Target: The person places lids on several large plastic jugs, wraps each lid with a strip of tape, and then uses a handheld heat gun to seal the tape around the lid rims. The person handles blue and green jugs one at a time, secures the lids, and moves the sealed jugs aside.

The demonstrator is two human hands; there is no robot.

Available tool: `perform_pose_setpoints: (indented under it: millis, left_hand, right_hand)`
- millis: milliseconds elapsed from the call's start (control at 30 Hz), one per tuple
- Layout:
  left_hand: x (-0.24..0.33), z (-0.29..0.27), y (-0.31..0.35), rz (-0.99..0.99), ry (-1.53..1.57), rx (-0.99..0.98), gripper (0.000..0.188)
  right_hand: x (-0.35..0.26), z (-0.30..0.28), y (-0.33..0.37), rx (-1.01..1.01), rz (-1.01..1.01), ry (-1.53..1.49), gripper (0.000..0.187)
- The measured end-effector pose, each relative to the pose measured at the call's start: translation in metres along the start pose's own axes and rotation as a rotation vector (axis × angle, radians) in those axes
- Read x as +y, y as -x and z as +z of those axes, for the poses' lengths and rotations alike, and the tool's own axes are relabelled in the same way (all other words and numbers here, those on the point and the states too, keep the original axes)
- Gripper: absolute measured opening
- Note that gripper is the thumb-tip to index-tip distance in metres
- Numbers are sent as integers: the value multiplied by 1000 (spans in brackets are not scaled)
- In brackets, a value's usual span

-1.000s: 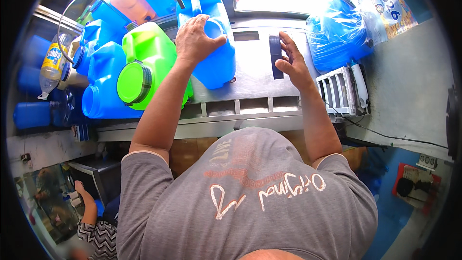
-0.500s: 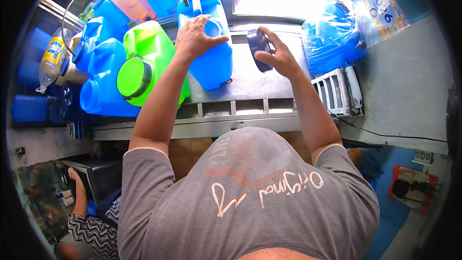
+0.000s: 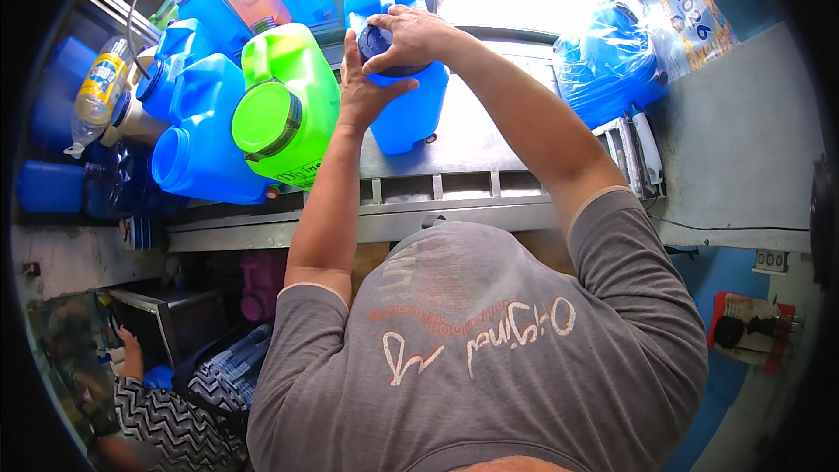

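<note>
White script (image 3: 477,351) and reddish lettering (image 3: 446,323) ran upside down across the near grey shirt (image 3: 489,406). At left, a clear bottle (image 3: 90,111) wore a yellow label (image 3: 101,79) with lettering, and a green container (image 3: 301,79) bore dark print (image 3: 302,173) low down. Far right, a poster (image 3: 702,33) showed a large blue number (image 3: 691,13).

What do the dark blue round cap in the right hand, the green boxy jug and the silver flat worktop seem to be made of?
Dark blue round cap: probably hard plastic, slightly glossy, by its faint sheen.
Green boxy jug: likely plastic, satin, with a handle moulded into its body.
Silver flat worktop: seemingly smooth steel, reflecting glare.
</note>
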State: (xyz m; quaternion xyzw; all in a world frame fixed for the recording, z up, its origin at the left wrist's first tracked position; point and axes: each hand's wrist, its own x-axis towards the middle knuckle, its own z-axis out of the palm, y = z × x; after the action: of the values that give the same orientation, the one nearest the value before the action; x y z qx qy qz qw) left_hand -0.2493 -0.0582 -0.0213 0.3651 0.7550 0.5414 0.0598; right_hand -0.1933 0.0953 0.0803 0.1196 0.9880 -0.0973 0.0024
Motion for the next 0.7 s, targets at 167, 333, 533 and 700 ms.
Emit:
perform_pose_setpoints:
  millis: [167,333,533,700]
  left_hand:
    - [5,-6,-7,9,-61,2,133]
    - [8,-9,-7,47,-77,15,129]
    - [-9,-11,-16,158,-158,32,123]
    - [-33,-7,-36,490,-221,94,112]
  right_hand:
    - [-4,4,-3,-16,43,85,113]
    - [35,2,19,195,115,-548,94]
    - [92,112,174,307,516,-792,68]
    - [89,230,354,-258,788,-559,63]
